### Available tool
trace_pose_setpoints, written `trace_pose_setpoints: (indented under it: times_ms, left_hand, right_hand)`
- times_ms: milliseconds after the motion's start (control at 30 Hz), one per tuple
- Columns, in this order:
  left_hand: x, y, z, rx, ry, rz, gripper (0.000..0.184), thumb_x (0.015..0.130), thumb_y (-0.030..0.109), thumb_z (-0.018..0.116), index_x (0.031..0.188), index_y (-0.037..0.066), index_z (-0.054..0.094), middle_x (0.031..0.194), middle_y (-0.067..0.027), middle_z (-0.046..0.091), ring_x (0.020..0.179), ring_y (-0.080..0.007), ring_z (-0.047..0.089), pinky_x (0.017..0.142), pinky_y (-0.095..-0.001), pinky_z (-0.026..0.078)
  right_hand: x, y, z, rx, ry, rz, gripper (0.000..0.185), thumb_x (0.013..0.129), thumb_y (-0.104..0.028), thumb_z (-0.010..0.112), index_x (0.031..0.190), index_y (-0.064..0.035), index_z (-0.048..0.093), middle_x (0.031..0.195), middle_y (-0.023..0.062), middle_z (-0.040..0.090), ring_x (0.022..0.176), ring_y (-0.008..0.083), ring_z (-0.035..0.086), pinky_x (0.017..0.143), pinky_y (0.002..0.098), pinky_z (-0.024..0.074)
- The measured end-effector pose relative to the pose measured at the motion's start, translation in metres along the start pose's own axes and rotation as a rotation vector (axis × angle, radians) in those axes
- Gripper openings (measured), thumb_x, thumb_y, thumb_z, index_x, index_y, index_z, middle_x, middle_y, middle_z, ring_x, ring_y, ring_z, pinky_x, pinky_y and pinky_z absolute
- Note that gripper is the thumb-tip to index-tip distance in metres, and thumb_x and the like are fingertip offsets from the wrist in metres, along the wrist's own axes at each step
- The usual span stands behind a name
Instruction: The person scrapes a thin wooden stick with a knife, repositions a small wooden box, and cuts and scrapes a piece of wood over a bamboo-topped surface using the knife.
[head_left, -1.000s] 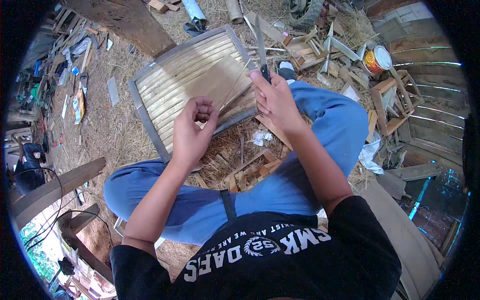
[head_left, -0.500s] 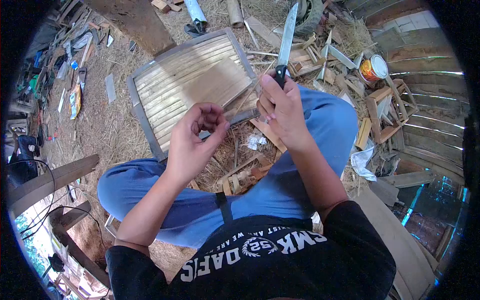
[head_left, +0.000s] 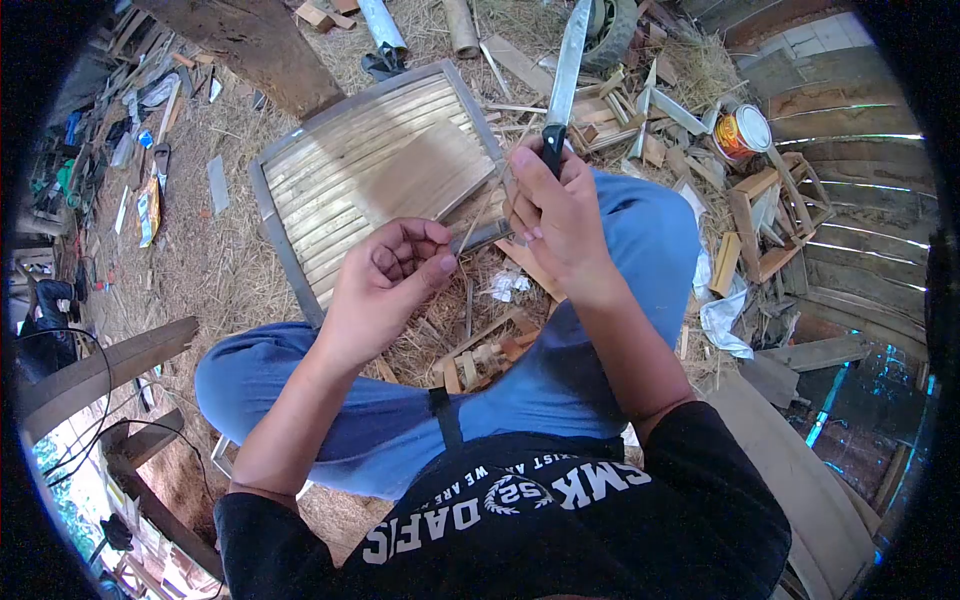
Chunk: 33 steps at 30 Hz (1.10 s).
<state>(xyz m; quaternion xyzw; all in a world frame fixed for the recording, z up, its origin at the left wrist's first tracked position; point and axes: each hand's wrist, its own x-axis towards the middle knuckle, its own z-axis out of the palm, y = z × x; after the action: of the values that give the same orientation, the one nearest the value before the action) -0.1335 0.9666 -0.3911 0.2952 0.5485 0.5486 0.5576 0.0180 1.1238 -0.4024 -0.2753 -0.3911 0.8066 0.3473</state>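
The black-handled knife (head_left: 564,90) points away from the body in the right hand (head_left: 556,205), its fingers wrapped around the handle, while the left hand (head_left: 393,275) is loosely curled, thumb and forefinger pinching a thin sliver (head_left: 480,217) that slants toward the right hand. Just beyond, a flat board (head_left: 425,172) lies on a grey-framed slatted panel (head_left: 310,215), a thick wooden post (head_left: 255,50) by its far-left corner. Farther right, a labelled tin (head_left: 732,137), contents hidden, sits near a wooden box frame (head_left: 745,232).

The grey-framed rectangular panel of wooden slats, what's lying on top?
A flat, rectangular, light-brown wooden board lies on the panel. The part beneath the board is covered, so unseen.
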Motion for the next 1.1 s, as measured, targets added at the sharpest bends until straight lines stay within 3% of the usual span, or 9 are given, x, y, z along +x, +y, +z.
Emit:
trace_pose_setpoints:
  times_ms: [400,1100]
  left_hand:
    - [-0.0042,0.0020,0.0016,0.085,0.056,0.056,0.028,0.095,-0.002,0.069,0.122,-0.002,0.059,0.103,-0.0032,0.064,0.096,-0.0075,0.061,0.084,-0.0219,0.052]
    - [-0.0067,0.0038,0.0053,0.123,0.109,0.080,0.027,0.094,-0.003,0.071,0.119,-0.002,0.060,0.099,-0.0025,0.064,0.092,-0.0075,0.061,0.079,-0.0215,0.051]
  right_hand:
    - [0.0000,-0.0008,-0.0008,0.013,-0.022,0.016,0.012,0.100,-0.015,0.066,0.103,-0.0060,0.059,0.057,-0.0053,0.045,0.040,0.0050,0.034,0.039,0.0248,0.0275]
    - [0.0002,0.0015,0.0008,0.013,-0.027,0.017,0.011,0.102,-0.016,0.062,0.104,-0.0052,0.061,0.058,-0.0062,0.043,0.041,0.0045,0.033,0.041,0.0246,0.0276]
